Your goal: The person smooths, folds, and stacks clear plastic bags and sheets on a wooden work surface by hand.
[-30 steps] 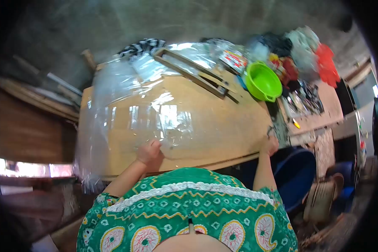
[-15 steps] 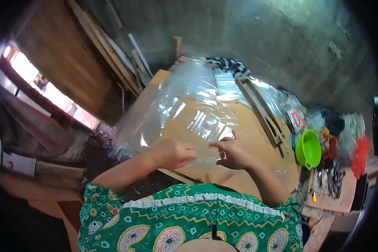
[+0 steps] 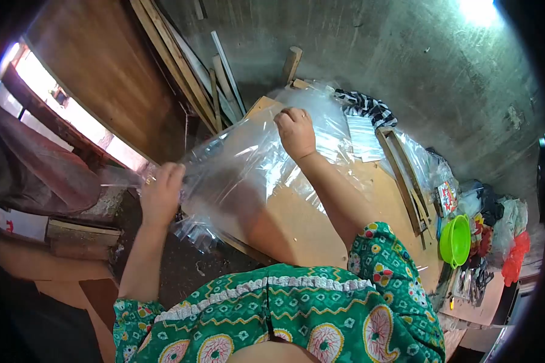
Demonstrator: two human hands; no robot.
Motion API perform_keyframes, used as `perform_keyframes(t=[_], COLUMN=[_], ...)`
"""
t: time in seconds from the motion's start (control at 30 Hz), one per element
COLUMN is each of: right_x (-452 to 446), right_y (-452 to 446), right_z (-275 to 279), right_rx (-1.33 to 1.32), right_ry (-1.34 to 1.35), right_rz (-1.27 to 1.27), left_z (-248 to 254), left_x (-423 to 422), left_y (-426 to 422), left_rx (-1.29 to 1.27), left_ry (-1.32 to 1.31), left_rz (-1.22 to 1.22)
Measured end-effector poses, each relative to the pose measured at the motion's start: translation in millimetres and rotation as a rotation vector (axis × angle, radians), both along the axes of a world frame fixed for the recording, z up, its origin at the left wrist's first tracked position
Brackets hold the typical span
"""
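Our left hand (image 3: 160,193) curls its fingers on the near-left part of the crinkled clear plastic sheeting (image 3: 242,175), and our right hand (image 3: 297,130), nearly closed, pinches it farther out. The sheeting stretches between and below both hands, over the tan wooden tabletop (image 3: 284,224). To our right, the long narrow wooden frame (image 3: 398,181) lies across its far side, near the black-and-white cloth (image 3: 369,106). Beyond the frame sits the lime-green plastic basin (image 3: 455,241).

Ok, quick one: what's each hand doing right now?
Left hand: closed, pinching clear plastic near its left edge.
Right hand: closed, fingers curled on the same plastic, farther back.
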State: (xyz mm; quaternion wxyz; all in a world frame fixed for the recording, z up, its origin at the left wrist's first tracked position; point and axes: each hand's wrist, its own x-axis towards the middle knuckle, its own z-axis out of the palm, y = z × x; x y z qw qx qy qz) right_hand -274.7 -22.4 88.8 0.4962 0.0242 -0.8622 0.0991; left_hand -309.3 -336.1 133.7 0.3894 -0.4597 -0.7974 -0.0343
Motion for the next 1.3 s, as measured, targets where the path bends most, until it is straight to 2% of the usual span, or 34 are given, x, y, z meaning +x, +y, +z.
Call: perform_keyframes(t=[0.07,0.13,0.2,0.23,0.27,0.3,0.4,0.5,0.67,0.73,0.8,0.83,0.87,0.9,0.93,0.97,1.0,1.03,1.07,1.1,1.13,1.17,1.23,1.3], right_x=[-9.5,-12.8,-1.5,8.6,21.0,33.7,88.7,137.0,180.3,187.6,189.0,187.5,189.5,194.1,199.7,205.1,211.6,219.2,227.4,236.7,245.2,253.5,275.3,290.1], right_y=[5.1,11.8,20.3,15.2,8.3,3.1,-22.3,-37.0,-42.9,-38.8,-32.3,-32.4,-32.7,-35.1,-38.7,-42.1,-46.5,-52.6,-58.7,-65.3,-62.3,-55.7,-46.5,-38.9], right_z=[-33.7,-66.3,-90.2,-92.7,-94.7,-107.4,-134.7,-135.9,-146.4,-132.2,-125.5,-122.2,-116.6,-100.7,-86.4,-77.0,-68.6,-61.0,-51.4,-35.4,-43.3,-57.7,-45.0,-45.0], right_rx=[-0.005,-0.218,-0.299,-0.328,-0.355,-0.353,-0.326,-0.19,0.061,0.042,-0.336,-0.595,-0.6,-0.767,-0.924,-1.029,-1.027,-0.889,-0.75,-0.716,-0.715,-0.592,-0.401,-0.471], right_ry=[-0.07,-0.313,-0.529,-0.541,-0.551,-0.56,-0.747,-0.84,-1.032,-1.025,-1.049,-0.844,-0.842,-0.649,-0.448,-0.543,-0.54,-0.495,-0.451,-0.499,-0.496,-0.515,-0.563,-0.558], right_rz=[-0.034,-0.054,-0.101,-0.222,-0.346,-0.364,-0.291,-0.279,-0.232,-0.208,-0.267,-0.31,-0.314,-0.286,-0.257,-0.151,-0.156,-0.047,0.06,-0.003,-0.012,-0.029,-0.099,-0.122], left_z=[-35.7,-68.4,-123.7,-135.3,-144.6,-148.9,-128.5,-129.6,-125.4,-127.6,-122.5,-117.3,-112.4,-106.4,-110.3,-113.9,-106.6,-100.0,-100.6,-105.1,-111.6,-119.9,-107.2,-101.8], left_x=[6.6,12.8,13.1,18.7,24.1,28.1,39.5,38.0,41.4,44.0,46.2,51.9,62.1,75.0,86.3,98.9,116.0,131.8,143.0,152.6,160.1,160.3,179.9,193.2], left_y=[3.8,13.5,22.8,27.7,33.9,40.8,50.8,49.6,54.8,58.6,67.0,74.3,84.7,97.6,112.6,129.4,146.8,161.4,172.3,182.6,189.9,190.7,199.1,204.3], left_rx=[-0.169,-0.288,-0.36,-0.365,-0.421,-0.478,-0.488,-0.469,-0.527,-0.535,-0.388,-0.392,-0.361,-0.328,-0.256,-0.168,0.026,0.249,0.244,0.345,0.448,0.344,0.313,0.284], left_ry=[-0.28,-0.488,-0.516,-0.518,-0.637,-0.754,-0.852,-0.891,-0.836,-0.792,-0.64,-0.637,-0.789,-0.942,-1.38,-1.815,-2.197,-2.568,-2.569,-2.668,-2.757,-2.824,-2.791,-2.758], left_rz=[0.082,0.098,0.073,0.055,0.126,0.2,0.214,0.15,0.125,0.123,0.069,0.063,-0.025,-0.114,-0.166,-0.218,-0.21,-0.195,-0.201,-0.349,-0.504,-0.565,-0.524,-0.476])
